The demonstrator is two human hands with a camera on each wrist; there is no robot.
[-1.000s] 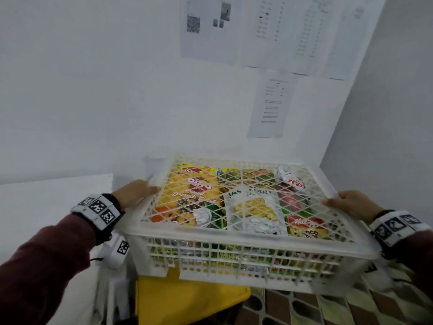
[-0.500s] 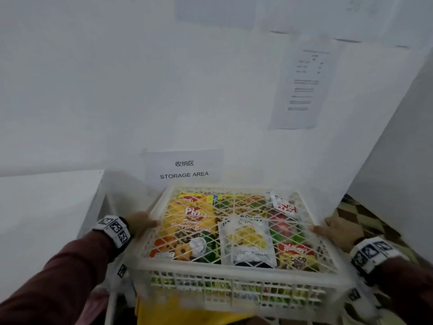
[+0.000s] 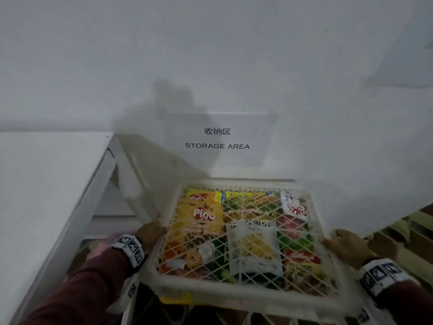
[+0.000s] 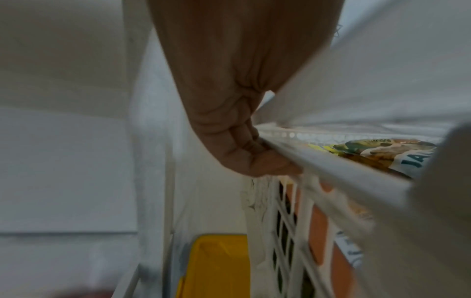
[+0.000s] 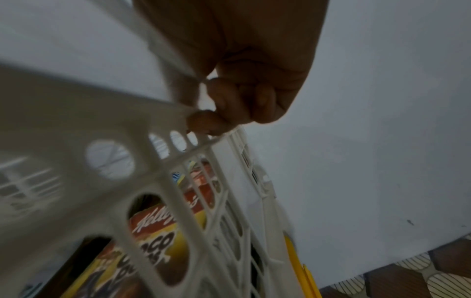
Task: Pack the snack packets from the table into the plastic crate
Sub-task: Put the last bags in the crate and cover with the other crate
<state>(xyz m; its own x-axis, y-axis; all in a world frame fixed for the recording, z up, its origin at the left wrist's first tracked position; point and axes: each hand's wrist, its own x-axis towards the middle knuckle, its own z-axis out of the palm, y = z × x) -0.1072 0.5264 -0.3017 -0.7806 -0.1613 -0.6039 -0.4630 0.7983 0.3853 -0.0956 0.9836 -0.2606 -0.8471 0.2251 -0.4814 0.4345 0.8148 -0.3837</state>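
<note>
I hold a white lattice plastic crate (image 3: 236, 288) in the air by its two short sides, a lattice lid over its top. Through the lid show several snack packets: a yellow Pillo packet (image 3: 201, 216), a clear packet of yellow chips (image 3: 254, 248) and a red-and-yellow Coco packet (image 3: 303, 263). My left hand (image 3: 151, 233) grips the left rim, fingers curled under the edge (image 4: 254, 159). My right hand (image 3: 344, 245) grips the right rim, fingers curled under it (image 5: 237, 104). The crate (image 5: 158, 181) blurs with motion in the right wrist view.
A "STORAGE AREA" sign (image 3: 217, 139) hangs on the white wall just beyond the crate. The white table (image 3: 39, 184) stands at the left, its edge close to my left arm. A yellow object (image 4: 216, 264) lies below the crate. Patterned floor tiles (image 3: 412, 233) show at the right.
The crate has gone down and forward toward the wall below the sign, both hands still gripping its rims. My view has tilted down, so the papers on the wall have left the frame.
</note>
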